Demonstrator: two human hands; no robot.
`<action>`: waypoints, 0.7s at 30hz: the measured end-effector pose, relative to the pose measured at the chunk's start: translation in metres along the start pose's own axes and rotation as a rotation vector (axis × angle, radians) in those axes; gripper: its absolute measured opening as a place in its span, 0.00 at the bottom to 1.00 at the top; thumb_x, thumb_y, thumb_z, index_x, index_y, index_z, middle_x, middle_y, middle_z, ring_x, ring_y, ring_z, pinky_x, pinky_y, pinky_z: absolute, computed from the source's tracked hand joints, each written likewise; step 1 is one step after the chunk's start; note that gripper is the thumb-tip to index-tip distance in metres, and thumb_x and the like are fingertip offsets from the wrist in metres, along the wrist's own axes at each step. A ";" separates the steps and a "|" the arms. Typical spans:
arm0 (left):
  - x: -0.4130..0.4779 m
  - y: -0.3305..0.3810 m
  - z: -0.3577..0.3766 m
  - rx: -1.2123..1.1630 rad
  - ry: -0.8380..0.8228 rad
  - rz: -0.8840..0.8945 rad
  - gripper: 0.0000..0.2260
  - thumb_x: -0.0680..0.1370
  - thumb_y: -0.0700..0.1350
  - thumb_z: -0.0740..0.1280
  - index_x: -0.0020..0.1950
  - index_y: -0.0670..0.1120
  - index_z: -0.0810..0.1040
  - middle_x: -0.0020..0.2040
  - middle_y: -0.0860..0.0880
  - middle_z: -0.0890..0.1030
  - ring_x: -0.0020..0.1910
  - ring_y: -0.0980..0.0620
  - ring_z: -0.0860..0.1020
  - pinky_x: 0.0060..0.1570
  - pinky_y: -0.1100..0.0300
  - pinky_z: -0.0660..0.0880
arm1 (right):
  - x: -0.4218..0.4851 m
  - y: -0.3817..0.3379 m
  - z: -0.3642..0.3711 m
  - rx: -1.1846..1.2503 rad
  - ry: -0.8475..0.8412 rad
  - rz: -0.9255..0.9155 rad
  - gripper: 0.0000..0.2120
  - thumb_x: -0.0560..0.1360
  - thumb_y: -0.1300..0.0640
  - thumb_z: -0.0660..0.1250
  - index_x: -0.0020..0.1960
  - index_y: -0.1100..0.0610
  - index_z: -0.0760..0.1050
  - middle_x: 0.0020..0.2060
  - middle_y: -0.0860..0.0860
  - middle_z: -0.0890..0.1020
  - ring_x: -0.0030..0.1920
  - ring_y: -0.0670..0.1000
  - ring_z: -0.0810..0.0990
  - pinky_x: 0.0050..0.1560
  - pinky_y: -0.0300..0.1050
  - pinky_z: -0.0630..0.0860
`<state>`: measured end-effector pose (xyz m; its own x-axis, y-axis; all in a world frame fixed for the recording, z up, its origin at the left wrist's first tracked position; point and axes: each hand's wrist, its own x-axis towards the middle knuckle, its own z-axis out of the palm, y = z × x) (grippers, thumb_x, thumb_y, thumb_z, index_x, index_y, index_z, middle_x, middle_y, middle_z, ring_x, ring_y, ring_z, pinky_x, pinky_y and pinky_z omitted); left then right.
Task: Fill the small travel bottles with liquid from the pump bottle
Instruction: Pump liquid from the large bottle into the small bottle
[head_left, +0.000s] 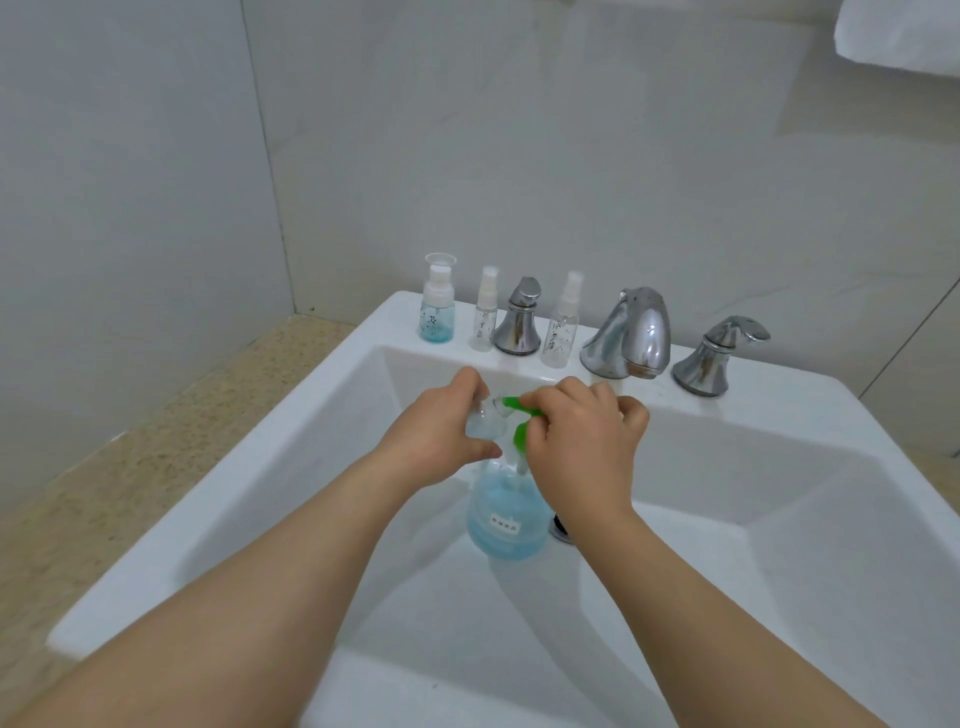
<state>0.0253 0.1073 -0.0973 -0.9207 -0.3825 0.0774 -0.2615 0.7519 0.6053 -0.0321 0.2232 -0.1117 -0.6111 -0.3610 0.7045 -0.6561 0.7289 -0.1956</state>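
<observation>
I see my left hand (439, 434) gripping a small clear travel bottle (485, 418) at the green pump nozzle (511, 402), right hand (582, 441) w/ fingers closed on the pump head of the blue-liquid pump bottle (506, 519) standing in the sink (779, 467), 3 other small bottles on the back ledge.

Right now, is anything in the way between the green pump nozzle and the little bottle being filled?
Nothing visible. The left hand holds the small clear bottle right at the green nozzle, while the right hand presses the pump bottle in the sink.
</observation>
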 end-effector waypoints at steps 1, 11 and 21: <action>0.000 0.000 0.000 0.004 -0.006 -0.004 0.21 0.70 0.48 0.73 0.57 0.46 0.66 0.53 0.49 0.74 0.49 0.49 0.73 0.46 0.57 0.71 | -0.001 -0.002 0.001 0.005 -0.016 -0.011 0.11 0.59 0.62 0.64 0.34 0.50 0.81 0.29 0.45 0.78 0.32 0.53 0.78 0.44 0.46 0.57; -0.002 0.000 0.001 0.007 -0.024 -0.019 0.22 0.70 0.48 0.73 0.57 0.46 0.66 0.53 0.49 0.74 0.48 0.50 0.72 0.43 0.59 0.69 | -0.006 -0.003 -0.001 0.031 -0.064 0.038 0.11 0.61 0.62 0.63 0.36 0.50 0.82 0.31 0.46 0.79 0.32 0.52 0.79 0.46 0.46 0.56; -0.001 -0.001 0.001 0.000 -0.024 -0.004 0.22 0.70 0.47 0.73 0.57 0.45 0.66 0.54 0.48 0.75 0.47 0.50 0.71 0.41 0.61 0.68 | -0.001 -0.002 0.011 0.034 0.042 0.008 0.08 0.58 0.64 0.63 0.30 0.52 0.76 0.28 0.47 0.76 0.29 0.52 0.77 0.43 0.45 0.56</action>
<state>0.0263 0.1075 -0.0982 -0.9263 -0.3724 0.0563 -0.2649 0.7504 0.6056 -0.0345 0.2156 -0.1197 -0.5975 -0.3305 0.7306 -0.6669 0.7107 -0.2239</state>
